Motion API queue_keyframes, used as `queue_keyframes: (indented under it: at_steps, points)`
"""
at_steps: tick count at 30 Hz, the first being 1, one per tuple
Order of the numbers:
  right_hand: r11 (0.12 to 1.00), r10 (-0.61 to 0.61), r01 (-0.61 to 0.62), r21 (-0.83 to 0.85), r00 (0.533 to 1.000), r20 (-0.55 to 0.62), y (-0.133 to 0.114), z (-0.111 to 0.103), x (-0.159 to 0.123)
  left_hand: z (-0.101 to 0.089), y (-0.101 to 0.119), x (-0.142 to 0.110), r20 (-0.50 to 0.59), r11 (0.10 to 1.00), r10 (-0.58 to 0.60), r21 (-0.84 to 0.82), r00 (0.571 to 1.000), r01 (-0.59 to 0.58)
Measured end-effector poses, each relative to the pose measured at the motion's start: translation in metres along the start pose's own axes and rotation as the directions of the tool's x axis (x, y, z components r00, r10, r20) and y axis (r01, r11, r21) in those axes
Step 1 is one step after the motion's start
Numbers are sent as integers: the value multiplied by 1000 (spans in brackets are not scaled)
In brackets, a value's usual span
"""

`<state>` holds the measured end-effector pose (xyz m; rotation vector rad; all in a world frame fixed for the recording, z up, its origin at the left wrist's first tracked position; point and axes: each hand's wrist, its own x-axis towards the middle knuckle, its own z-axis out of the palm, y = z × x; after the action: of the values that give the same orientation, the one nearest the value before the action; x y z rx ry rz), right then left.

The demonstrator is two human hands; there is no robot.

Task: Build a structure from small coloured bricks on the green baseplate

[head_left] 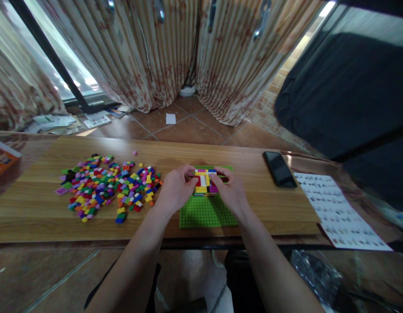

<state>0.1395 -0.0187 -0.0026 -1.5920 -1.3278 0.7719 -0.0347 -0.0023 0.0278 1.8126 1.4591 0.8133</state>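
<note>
A green studded baseplate (208,213) lies on the wooden table in front of me. On its far part sits a block of joined toy bricks (203,181) in yellow, white, red, blue, purple and pink. My left hand (178,184) grips the block's left side, thumb on top near a red brick. From the right, my right hand (231,188) closes around the other side, its thumb on the top near the blue and purple bricks. Both hands' far fingertips are partly hidden behind the block.
A large heap of loose coloured bricks (103,184) spreads over the table's left half. To the right lie a black phone (279,169) and a printed sheet (343,211). An orange booklet (4,158) is at the far left. Curtains (129,52) hang beyond the table (253,213).
</note>
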Motion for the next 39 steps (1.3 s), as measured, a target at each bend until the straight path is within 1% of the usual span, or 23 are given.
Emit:
queue_keyframes:
  at_steps: [8, 16, 20, 22, 24, 27, 29, 31, 34, 36, 39]
  points:
    - [987, 76, -74, 145, 997, -7, -2, 4, 1, 1, -2, 0, -5, 1000, 16, 9, 1000, -16]
    - [970, 109, -106, 219, 994, -2, 0, 6, 3, 2, -5, 0, -8, 1000, 20, 12, 1000, -20]
    - [944, 134, -130, 302, 991, 9, -4, 5, 1, -1, -4, 0, -2, 1000, 24, 9, 1000, -24]
    - [931, 143, -125, 344, 989, -27, -7, 2, 0, -6, -5, 0, -16, 1000, 18, 6, 1000, -18]
    - [934, 139, -86, 345, 982, -131, -10, -2, 0, -12, -6, 0, -48, 1000, 11, -5, 999, -11]
    - [956, 81, 11, 293, 951, -298, -15, -6, 1, -21, -11, 1, -108, 1000, 2, -12, 994, -3]
    - [963, 18, 79, 257, 936, -352, -18, -5, -1, -28, -14, 2, -143, 1000, -2, -1, 990, 2]
    - [970, -53, 136, 200, 927, -370, -22, -2, -5, -34, -18, 2, -173, 1000, -3, 10, 985, 5]
    - [973, -177, 219, 79, 915, -363, -28, 4, -13, -42, -23, 0, -223, 1000, -16, 21, 975, 21]
    - [956, -269, 294, 24, 901, -340, -30, 8, -19, -48, -27, -1, -249, 999, -32, 22, 968, 39]
    - [926, -374, 370, -73, 874, -309, -31, 11, -25, -57, -35, -2, -293, 997, -66, 26, 954, 77]
